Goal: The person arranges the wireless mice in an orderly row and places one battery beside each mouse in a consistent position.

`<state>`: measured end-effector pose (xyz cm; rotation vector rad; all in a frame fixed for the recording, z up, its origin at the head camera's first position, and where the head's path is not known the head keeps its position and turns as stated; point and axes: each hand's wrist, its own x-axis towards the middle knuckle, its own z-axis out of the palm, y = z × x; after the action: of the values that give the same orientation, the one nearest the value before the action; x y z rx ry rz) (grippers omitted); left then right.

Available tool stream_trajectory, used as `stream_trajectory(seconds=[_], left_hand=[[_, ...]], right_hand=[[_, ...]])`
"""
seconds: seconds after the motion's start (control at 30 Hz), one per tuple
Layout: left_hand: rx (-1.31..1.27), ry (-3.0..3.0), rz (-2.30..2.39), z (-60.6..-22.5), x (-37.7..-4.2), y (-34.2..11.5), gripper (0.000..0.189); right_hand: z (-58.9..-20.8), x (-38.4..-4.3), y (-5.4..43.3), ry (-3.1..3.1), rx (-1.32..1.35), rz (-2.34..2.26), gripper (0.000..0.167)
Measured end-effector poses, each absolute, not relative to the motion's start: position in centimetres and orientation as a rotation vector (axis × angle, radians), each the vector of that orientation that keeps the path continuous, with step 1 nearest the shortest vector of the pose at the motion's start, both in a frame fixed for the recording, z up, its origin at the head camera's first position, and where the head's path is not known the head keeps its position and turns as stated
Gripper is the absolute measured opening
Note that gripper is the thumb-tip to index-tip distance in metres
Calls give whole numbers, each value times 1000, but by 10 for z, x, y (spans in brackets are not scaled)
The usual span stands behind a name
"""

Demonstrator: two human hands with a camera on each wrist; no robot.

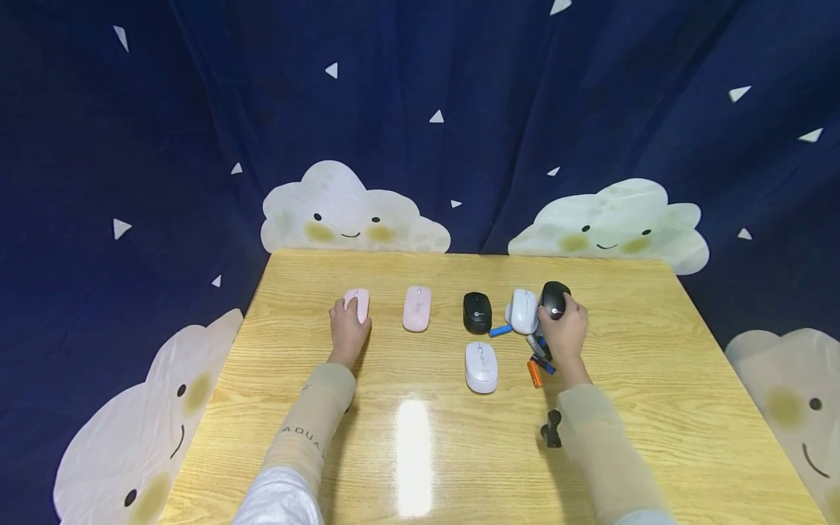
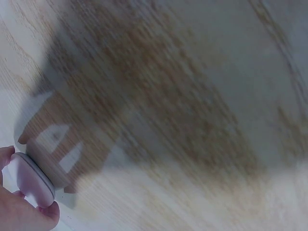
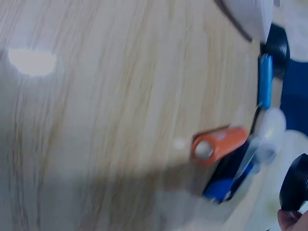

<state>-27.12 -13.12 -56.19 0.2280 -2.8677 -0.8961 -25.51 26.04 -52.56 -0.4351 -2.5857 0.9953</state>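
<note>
My left hand [image 1: 349, 332] grips a pale pink computer mouse [image 1: 359, 299] by its sides near the left end of the table. In the left wrist view, thumb and fingers hold that mouse [image 2: 32, 182] at its two ends, close over the wood. At the right, my right hand [image 1: 566, 328] holds a black mouse [image 1: 555, 297], fingers and thumb on its sides. Just left of it sits a white mouse [image 1: 523, 312]. Below lie several batteries, among them an orange one [image 1: 535, 373] and a blue one [image 1: 500, 330], partly beside the right hand.
Between the hands, another pink mouse [image 1: 416, 308] and another black mouse [image 1: 477, 312] stand in a row on the wooden table [image 1: 275, 437]. Nearer the front lies a second white mouse [image 1: 482, 367]. A dark blue curtain [image 1: 394, 109] with clouds hangs behind.
</note>
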Motion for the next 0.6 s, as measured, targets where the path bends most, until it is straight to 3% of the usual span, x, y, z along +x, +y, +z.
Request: stream_trajectory(seconds=[0.6], left_hand=[[235,-2858,-920,-561,-270,-130,52]], right_hand=[[-502,-239,166,-2555,-167,1038,61]])
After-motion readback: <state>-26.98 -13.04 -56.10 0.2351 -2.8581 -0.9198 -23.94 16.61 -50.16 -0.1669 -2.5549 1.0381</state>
